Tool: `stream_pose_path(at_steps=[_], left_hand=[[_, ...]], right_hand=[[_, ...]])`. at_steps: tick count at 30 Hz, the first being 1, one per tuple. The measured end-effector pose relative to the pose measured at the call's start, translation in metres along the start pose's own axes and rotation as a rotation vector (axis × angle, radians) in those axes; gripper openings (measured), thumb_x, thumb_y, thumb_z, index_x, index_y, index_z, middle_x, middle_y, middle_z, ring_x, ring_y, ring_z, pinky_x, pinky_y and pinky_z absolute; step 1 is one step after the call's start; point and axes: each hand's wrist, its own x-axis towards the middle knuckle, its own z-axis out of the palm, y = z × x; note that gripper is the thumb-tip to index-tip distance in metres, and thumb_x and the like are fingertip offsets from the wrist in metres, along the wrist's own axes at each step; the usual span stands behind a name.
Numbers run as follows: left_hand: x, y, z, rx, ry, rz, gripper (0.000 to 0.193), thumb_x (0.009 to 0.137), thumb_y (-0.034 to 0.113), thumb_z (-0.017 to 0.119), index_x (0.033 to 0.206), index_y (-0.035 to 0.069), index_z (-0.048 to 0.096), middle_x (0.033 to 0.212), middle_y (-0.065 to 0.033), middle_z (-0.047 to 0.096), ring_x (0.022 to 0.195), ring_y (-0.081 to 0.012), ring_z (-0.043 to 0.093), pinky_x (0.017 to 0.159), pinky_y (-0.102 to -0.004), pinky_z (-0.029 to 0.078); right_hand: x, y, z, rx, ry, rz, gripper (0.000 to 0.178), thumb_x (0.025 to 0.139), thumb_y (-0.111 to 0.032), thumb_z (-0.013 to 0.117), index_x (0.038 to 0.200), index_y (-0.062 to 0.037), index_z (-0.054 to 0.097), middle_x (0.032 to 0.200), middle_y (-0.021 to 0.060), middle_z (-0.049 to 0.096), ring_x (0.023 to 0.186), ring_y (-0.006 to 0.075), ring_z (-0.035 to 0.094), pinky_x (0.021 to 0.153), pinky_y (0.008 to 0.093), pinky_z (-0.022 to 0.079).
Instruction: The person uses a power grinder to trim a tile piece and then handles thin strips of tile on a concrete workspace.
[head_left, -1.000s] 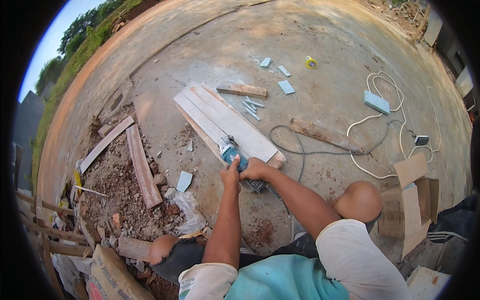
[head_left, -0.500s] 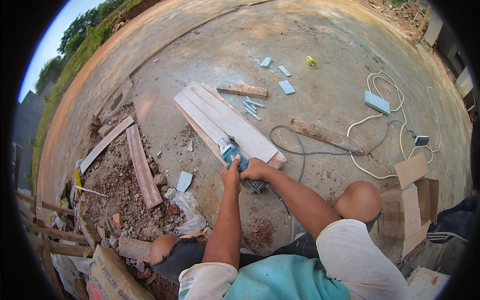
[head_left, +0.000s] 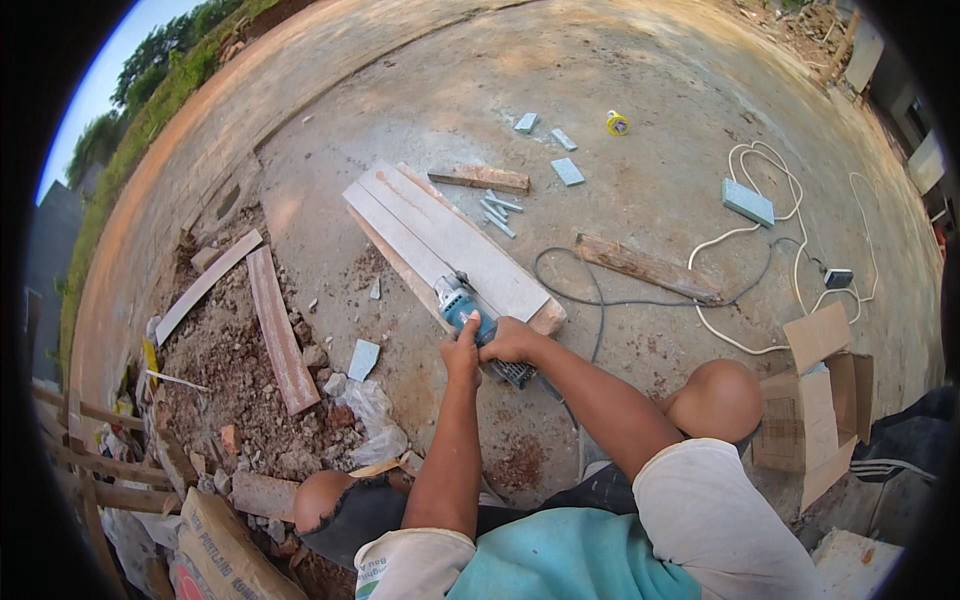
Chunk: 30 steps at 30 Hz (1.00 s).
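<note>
Both my hands are closed around a blue-green angle grinder (head_left: 482,328) with a silver-grey head. My left hand (head_left: 461,347) wraps its near left side, thumb on top. My right hand (head_left: 509,341) grips the body from the right. The grinder's head rests over a long pale tile plank (head_left: 455,239), at the near part of a straight line running along the plank's length. The disc itself is hard to make out. Beneath the plank lies a thicker, rough-edged slab (head_left: 549,320), showing along its sides and near end.
Wooden blocks (head_left: 480,179) (head_left: 650,270), small blue-green tile pieces (head_left: 567,172) and a yellow roll (head_left: 617,123) lie on the concrete. A dark power cord (head_left: 602,325) and a white cable (head_left: 695,265) curl at right, beside an open cardboard box (head_left: 790,425). Rubble (head_left: 225,345) lies left.
The view has shifted slightly, so the ground objects sit a little farther left. My hands keep the same hold, and the grinder stays at almost the same spot on the plank.
</note>
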Motion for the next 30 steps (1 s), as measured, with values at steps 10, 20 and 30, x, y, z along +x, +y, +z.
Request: stream_pose_path(at_steps=[10,20,30], left_hand=[[-0.005,-0.001,0.002,-0.018,-0.002,0.000,0.049,0.077,0.028,0.077,0.099,-0.013,0.061,0.090,-0.0143,0.065,0.074,-0.0201,0.064,0.064,-0.0313,0.053],[-0.004,-0.002,0.003,-0.016,0.010,-0.010,0.050,0.077,0.028,0.077,0.101,-0.014,0.060,0.091,-0.0153,0.065,0.074,-0.0205,0.064,0.064,-0.0313,0.053],[-0.004,-0.007,0.000,-0.006,0.004,-0.010,0.043,0.080,0.025,0.075,0.100,-0.011,0.062,0.092,-0.0127,0.065,0.075,-0.0188,0.064,0.067,-0.0302,0.052]], right_hand=[[-0.009,-0.003,-0.005,-0.033,-0.025,0.014,0.070,0.053,-0.038,0.078,0.096,0.0152,0.064,0.095,0.0271,0.066,0.087,0.0322,0.067,0.075,0.0359,0.051],[-0.005,-0.001,-0.004,-0.042,-0.013,0.018,0.070,0.053,-0.038,0.078,0.096,0.0154,0.064,0.095,0.0274,0.067,0.087,0.0330,0.067,0.076,0.0357,0.052],[-0.016,-0.006,-0.006,-0.020,-0.011,0.013,0.071,0.053,-0.040,0.078,0.096,0.0150,0.063,0.095,0.0271,0.067,0.089,0.0335,0.067,0.077,0.0363,0.051]])
